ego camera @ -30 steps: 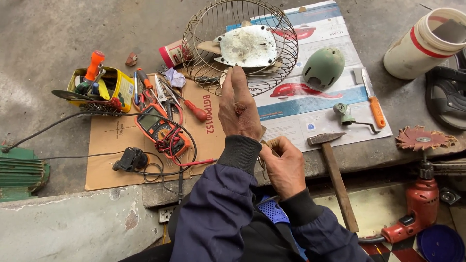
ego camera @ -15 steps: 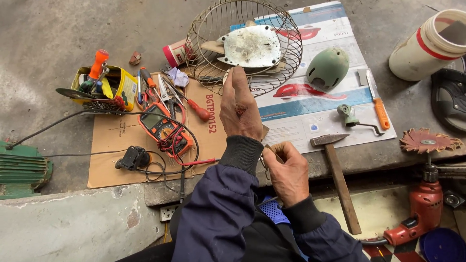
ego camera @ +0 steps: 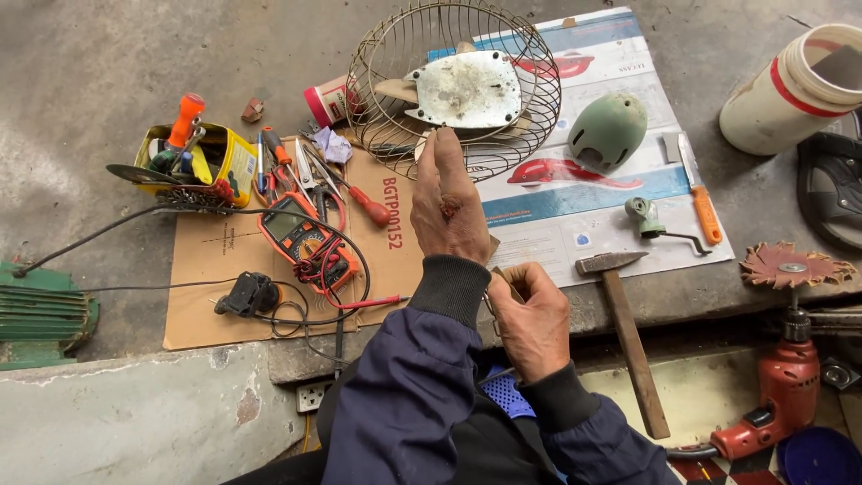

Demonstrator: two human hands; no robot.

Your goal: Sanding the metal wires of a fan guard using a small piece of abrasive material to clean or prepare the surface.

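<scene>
Two hands work over a concrete floor [ego camera: 108, 63] laid with a printed poster [ego camera: 611, 193] and a cardboard sheet [ego camera: 215, 269], apparently to keep parts off the grit. Largest item: a wire fan guard [ego camera: 453, 85], domed, holding a worn white plate [ego camera: 465, 88]. Left hand [ego camera: 453, 202] lies extended, fingers straight and close together, tips touching the guard's near rim, seemingly steadying it. Right hand [ego camera: 530, 319] sits nearer the body, fingers curled narrow around a small thin piece; its kind cannot be told. Hammer [ego camera: 628, 332], green motor cap [ego camera: 608, 130], orange multimeter [ego camera: 301, 238] and yellow tin [ego camera: 202, 162] lie within reach. Against the earlier frame, both hands hold nearly the same position; only the view has shifted slightly.
</scene>
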